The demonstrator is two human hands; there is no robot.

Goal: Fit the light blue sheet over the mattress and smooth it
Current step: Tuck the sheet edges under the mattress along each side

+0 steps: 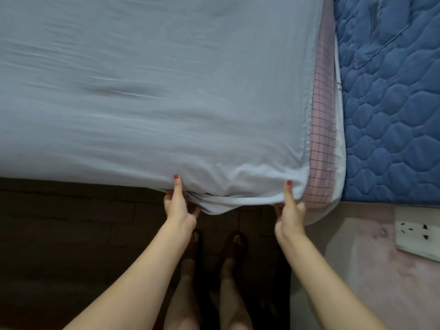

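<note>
The light blue sheet point(152, 91) lies spread flat over the mattress point(322, 148), covering the top surface from the left edge of view to the right-hand side, where a pink grid-patterned layer remains exposed. Its long axis cannot be told, as the far end is out of frame; the near hem hangs over the near edge, bunched at the right corner. The left hand point(177, 206) grips the hem, thumb on top, fingers curled beneath. The right hand point(290, 211) grips the corner likewise. A blue quilted cover point(390, 103) lies just beside the mattress on the right. A white wall socket point(417, 234) sits below it. No legible writing is visible.
</note>
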